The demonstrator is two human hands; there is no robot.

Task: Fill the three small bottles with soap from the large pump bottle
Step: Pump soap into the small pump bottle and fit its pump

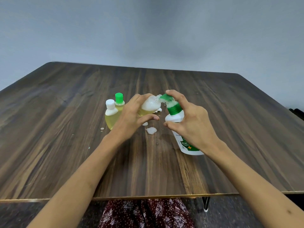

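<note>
Left of centre in the frame, two capped small bottles are seen standing close together on the table: a white-capped bottle in front and a green-capped bottle just behind it, both holding yellowish liquid. Next to them, the left hand is curled round an uncapped small bottle, which is held off the table and tilted, its long axis pointing up and right so that the open neck meets the pump spout. White foam is visible in its upper half, yellow liquid below. Blobs of spilled foam lie on the table beneath the hands. To the right, the large pump bottle is gripped by the right hand, the forefinger laid over the green pump head. The coming press is judged to depend on the spout staying aligned with the neck; any offset would likely add to the spill.
</note>
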